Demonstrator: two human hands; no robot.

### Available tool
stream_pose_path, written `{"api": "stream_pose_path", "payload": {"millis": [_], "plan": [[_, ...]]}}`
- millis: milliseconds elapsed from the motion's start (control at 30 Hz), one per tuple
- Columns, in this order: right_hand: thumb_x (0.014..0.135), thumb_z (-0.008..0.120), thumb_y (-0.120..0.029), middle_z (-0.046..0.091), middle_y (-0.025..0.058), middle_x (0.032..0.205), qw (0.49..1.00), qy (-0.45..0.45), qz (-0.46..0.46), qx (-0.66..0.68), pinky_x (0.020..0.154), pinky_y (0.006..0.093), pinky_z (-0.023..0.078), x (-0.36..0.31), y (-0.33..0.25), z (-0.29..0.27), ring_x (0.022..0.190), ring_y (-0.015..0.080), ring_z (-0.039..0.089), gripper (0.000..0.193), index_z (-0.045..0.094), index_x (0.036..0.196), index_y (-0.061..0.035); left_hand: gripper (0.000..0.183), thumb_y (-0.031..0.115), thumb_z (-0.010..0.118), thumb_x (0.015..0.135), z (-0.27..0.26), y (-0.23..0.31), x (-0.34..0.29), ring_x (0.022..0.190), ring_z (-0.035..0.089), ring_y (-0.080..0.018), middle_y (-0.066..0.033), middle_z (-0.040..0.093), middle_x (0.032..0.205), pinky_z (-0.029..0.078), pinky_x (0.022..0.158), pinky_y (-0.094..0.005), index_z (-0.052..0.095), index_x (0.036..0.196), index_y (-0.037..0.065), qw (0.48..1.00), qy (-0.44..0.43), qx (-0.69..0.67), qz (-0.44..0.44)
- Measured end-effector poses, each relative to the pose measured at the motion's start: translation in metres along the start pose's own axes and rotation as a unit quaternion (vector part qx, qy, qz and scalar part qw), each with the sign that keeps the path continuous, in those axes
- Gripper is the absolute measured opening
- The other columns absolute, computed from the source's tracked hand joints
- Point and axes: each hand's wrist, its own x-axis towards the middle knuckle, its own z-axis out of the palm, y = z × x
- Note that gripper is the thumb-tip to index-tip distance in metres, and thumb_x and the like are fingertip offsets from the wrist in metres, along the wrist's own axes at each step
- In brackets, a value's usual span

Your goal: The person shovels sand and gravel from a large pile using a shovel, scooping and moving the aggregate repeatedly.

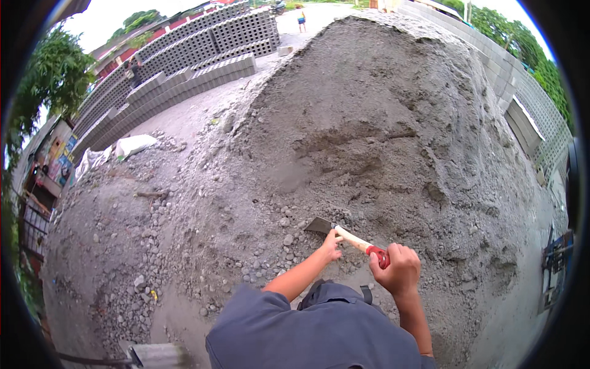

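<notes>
A shovel with a pale wooden shaft [353, 238] lies across in front of me. My right hand [399, 268] is closed round its red handle end [381, 256]. Lower on the shaft, close to the blade, my left hand [332, 245] wraps round the wood. The dark metal blade [319, 226] points left and rests at, or just above, loose gravel at the foot of a big grey sand pile [369, 80]. Nothing heaped shows on the blade. A hollow with rough, darker edges is cut into the pile's face beyond it.
Loose stones [140, 281] are scattered to the left, near a white sack [135, 145]. Long stacks of grey hollow blocks [215, 77] stand at the far left, where a person [133, 72] is. Another person [301, 20] is farther back. A block wall [491, 55] runs along the right.
</notes>
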Motion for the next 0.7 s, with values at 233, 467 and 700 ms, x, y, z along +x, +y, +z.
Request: {"api": "stream_pose_path", "payload": {"millis": [233,467,700], "plan": [[0.067,0.068,-0.032,0.057,0.0030,0.059,0.974,-0.227,0.011,0.018,0.052,0.0352,0.044,0.018,-0.020,-0.018,0.054,0.0211,0.057,0.026,0.055,0.069,-0.0094,0.041,0.034,0.037,0.085,-0.092,0.053,-0.069,0.086,0.060,-0.0254,-0.0089,0.063,0.100,0.048,0.074,-0.0352,0.057,0.105,0.004,0.967,-0.088,-0.161,0.180],[0.064,0.073,-0.035,0.058,0.0120,0.058,0.909,-0.388,0.096,0.117,0.055,0.0385,0.045,-0.036,-0.004,-0.031,0.055,0.0303,0.058,0.035,0.057,0.067,-0.0039,0.035,0.030,0.039,0.086,-0.087,0.074,-0.131,0.085,0.059,-0.0222,-0.0079,0.063,0.097,0.046,0.074,-0.0344,0.059,0.099,0.006,0.934,-0.077,-0.234,0.260],[0.066,0.069,-0.045,0.059,0.0158,0.062,0.866,-0.424,0.244,0.100,0.058,0.0400,0.045,-0.095,0.050,-0.056,0.061,0.0333,0.060,0.043,0.057,0.066,-0.0032,0.045,0.036,0.036,0.086,0.006,0.133,-0.225,0.088,0.057,-0.0236,-0.0100,0.062,0.099,0.045,0.078,-0.0330,0.056,0.106,0.002,0.837,-0.250,-0.198,0.446]]}}
